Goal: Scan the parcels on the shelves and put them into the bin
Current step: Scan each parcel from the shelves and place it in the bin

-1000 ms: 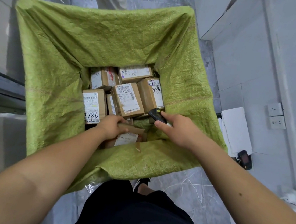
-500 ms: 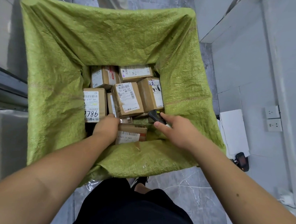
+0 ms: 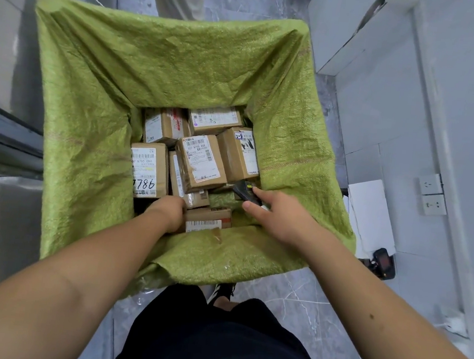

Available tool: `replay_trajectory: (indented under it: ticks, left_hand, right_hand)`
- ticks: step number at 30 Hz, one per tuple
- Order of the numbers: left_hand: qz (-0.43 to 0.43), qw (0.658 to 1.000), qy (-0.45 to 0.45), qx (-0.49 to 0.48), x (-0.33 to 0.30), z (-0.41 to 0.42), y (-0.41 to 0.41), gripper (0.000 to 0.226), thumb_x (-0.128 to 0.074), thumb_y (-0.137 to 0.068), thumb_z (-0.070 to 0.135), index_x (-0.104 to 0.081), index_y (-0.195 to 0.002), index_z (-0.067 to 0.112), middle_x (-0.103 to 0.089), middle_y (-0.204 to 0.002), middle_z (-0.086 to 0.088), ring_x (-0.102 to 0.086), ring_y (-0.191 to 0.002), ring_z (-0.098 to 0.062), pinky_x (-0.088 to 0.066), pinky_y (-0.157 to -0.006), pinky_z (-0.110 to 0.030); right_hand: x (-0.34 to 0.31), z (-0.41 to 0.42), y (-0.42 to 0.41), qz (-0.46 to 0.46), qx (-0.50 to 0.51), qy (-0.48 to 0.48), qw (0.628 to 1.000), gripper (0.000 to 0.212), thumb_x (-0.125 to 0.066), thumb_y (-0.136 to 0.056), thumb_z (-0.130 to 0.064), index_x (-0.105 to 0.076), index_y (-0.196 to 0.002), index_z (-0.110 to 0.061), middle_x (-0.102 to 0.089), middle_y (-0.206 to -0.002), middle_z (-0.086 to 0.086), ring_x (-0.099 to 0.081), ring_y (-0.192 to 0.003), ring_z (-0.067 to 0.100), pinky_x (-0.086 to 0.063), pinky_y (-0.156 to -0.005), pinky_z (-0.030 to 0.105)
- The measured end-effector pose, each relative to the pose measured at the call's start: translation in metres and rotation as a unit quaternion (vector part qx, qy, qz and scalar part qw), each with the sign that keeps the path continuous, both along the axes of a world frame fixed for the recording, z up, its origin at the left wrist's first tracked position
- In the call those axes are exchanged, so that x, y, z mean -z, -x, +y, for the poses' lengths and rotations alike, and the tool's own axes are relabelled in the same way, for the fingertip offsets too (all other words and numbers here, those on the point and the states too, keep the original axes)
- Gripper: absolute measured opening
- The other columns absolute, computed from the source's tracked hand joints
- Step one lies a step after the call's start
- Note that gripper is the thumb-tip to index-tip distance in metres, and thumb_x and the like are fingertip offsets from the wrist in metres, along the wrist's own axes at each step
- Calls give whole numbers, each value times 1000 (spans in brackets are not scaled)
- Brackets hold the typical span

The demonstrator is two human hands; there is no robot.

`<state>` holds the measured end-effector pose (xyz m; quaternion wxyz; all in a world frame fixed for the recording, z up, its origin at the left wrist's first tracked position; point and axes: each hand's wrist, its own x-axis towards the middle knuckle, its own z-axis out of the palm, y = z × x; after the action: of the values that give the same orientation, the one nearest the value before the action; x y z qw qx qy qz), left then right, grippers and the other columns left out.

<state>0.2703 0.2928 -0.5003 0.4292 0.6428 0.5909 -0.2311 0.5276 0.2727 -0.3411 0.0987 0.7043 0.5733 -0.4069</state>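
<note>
Both hands were down inside the bin [image 3: 94,135]: the left hand [image 3: 169,211] lay against the newest parcel [image 3: 206,220], fingers hidden, grip unclear; the right hand [image 3: 277,215] gripped the scanner [image 3: 245,190]. Since a second earlier, that parcel had settled lower beside the left hand, so this drop looked finished. Its label was half hidden behind the bin's near edge.
</note>
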Motion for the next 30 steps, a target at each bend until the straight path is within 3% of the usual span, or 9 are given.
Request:
replay_trajectory:
  ticks: [2,8,13,20,25,30]
  left_hand:
    - [0,1000,3,2,-6,1,1,37,-54,-101,13,-69,-133,21,-68,-132,-6,-65,-118,-27,-55,-102,-40]
    - [13,1000,-9,1,-33,2,-1,39,-63,-99,30,-64,-138,25,-66,-132,-3,-64,-116,-25,-56,-99,-39]
    - [19,998,-60,-22,-64,-3,-9,49,-68,-94,45,-62,-138,23,-67,-130,-1,-64,-115,-25,-55,-91,-37]
    - [30,986,-133,-99,-112,-27,-17,64,-60,-96,49,-47,-155,28,-58,-150,-4,-57,-133,-28,-51,-108,-42]
    - [65,965,-176,-181,-150,-62,-34,55,-65,-91,49,-58,-142,31,-63,-139,-4,-61,-124,-28,-53,-101,-40]
    - [121,928,-234,-263,-182,-109,-59,71,-65,-90,58,-50,-153,29,-59,-147,-3,-55,-134,-26,-49,-106,-37]
  right_hand:
    - [-2,-1,0,1,-2,0,1000,73,-50,-96,-69,-39,-158,-33,-60,-146,3,-62,-80,7,-49,-73,29]
    - [-10,-4,1,-21,-29,-9,999,74,-53,-97,-65,-37,-159,-29,-67,-134,4,-69,-97,19,-56,-87,37]
    - [-16,-1,2,-38,-60,-18,997,74,-58,-96,-58,-35,-160,-29,-66,-135,5,-68,-99,24,-56,-86,38]
    - [-20,5,-1,-11,-108,-55,993,66,-61,-94,-44,-43,-156,-29,-69,-127,6,-68,-103,27,-56,-87,36]
    - [-22,10,-11,29,-178,-84,980,66,-59,-94,-55,-43,-155,-34,-67,-130,4,-64,-109,29,-55,-90,38]
    - [-27,4,-17,62,-258,-115,957,73,-55,-95,-62,-35,-159,-35,-64,-138,4,-63,-115,30,-55,-90,40]
